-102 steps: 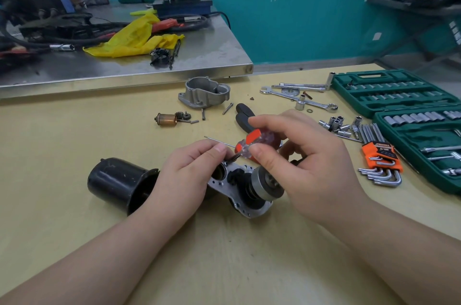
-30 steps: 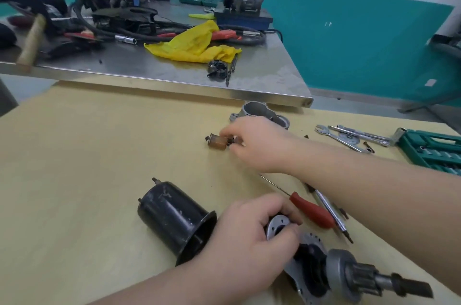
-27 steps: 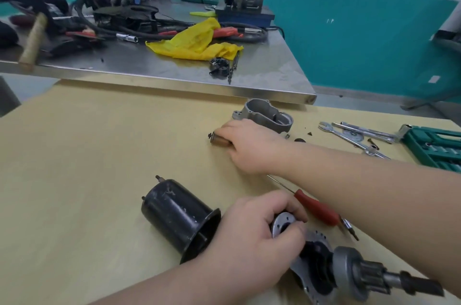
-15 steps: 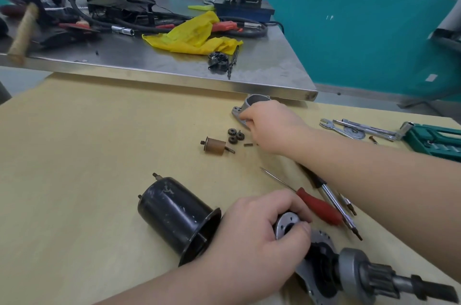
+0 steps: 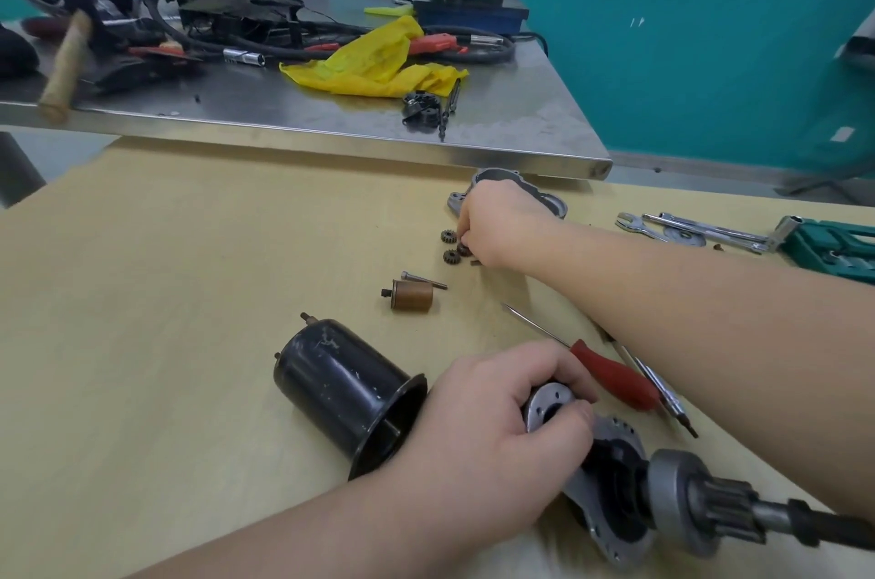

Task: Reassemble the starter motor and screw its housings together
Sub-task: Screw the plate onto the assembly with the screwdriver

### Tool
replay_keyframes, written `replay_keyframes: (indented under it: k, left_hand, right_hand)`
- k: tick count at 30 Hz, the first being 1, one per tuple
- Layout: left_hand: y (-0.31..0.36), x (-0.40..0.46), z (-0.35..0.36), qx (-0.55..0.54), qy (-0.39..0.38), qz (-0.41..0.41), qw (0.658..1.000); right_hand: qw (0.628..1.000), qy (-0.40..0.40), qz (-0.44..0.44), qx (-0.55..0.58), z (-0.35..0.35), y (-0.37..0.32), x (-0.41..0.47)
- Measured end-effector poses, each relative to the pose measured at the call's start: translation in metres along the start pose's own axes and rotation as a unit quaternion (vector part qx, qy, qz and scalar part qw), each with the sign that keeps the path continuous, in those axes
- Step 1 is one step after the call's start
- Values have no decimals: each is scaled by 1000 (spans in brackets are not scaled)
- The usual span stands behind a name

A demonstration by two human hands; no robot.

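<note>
The work lies on a pale yellow wooden table (image 5: 165, 294); behind it, farther away, stands a steel bench (image 5: 521, 124) full of cables, with a yellow cloth (image 5: 374, 62), and the wall behind is teal below and white above.

The drive-end housing (image 5: 611, 484) with its pinion shaft (image 5: 710, 503) is cut off at the near right edge, and the left hand (image 5: 497, 431) covers part of it, fingers curled around its round flange. The grey end cover (image 5: 544, 195) is mostly hidden behind the right hand (image 5: 502, 223), whose fingertips are pressed together at the small gears (image 5: 452, 247); whether they pinch one, I cannot tell.

I count three small gears, one black motor can (image 5: 341, 389), one brown cylinder (image 5: 412, 294), one loose bolt (image 5: 424, 279) and one red screwdriver (image 5: 611, 375).
</note>
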State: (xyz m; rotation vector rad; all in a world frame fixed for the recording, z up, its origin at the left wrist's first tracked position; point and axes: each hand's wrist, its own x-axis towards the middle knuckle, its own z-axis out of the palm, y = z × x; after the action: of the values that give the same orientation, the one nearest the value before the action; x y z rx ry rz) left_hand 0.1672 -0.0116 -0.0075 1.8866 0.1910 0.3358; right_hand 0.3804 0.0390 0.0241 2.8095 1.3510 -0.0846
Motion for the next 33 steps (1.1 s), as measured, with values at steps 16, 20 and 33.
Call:
replay_keyframes:
  k: [16,20,33]
  left_hand:
    - [0,0,2,-22,14,-14,1000]
    - [-2,1,5,-41,31,9,999]
    - [-4,-4,10,21,158,-16,987]
  right_hand:
    - [950,72,65,297,-12,20,-39]
    - [845,67,48,528,-41,44,-99]
    - [606,151,-19,781,-20,37,-237]
